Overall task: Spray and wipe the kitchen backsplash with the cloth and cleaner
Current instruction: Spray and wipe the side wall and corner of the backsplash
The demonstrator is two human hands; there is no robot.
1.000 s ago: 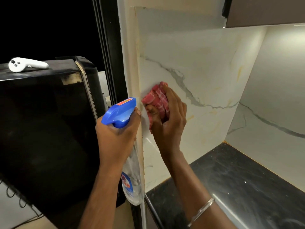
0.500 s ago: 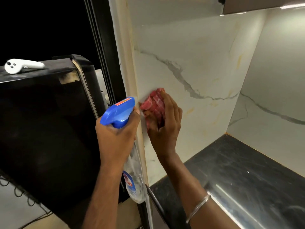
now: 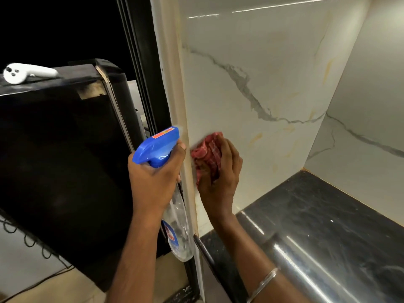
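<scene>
A spray bottle (image 3: 156, 147) with a blue trigger head and a clear body is gripped round its neck by the left hand (image 3: 153, 180). It is held upright just beside the outer left edge of the wall panel, with the nozzle pointed up and to the right and the body hanging below the fist.

A red checked cloth (image 3: 206, 153) is held bunched in the right hand (image 3: 220, 180) and pressed against the backsplash (image 3: 251, 84). The fingers are laid over the cloth and the thumb is tucked against it. The cloth is found low on the left panel of the backsplash, close to its left edge and above the near left corner of the countertop (image 3: 328, 226). The two hands are set close together, parted by the cream edge of the wall.

The backsplash is seen as white marble-look tile with grey veins and yellowish streaks. A thin bangle (image 3: 263, 282) is worn on the right wrist. At the left, a black appliance (image 3: 54, 160) is seen with a white controller (image 3: 26, 73) lying on its top.
</scene>
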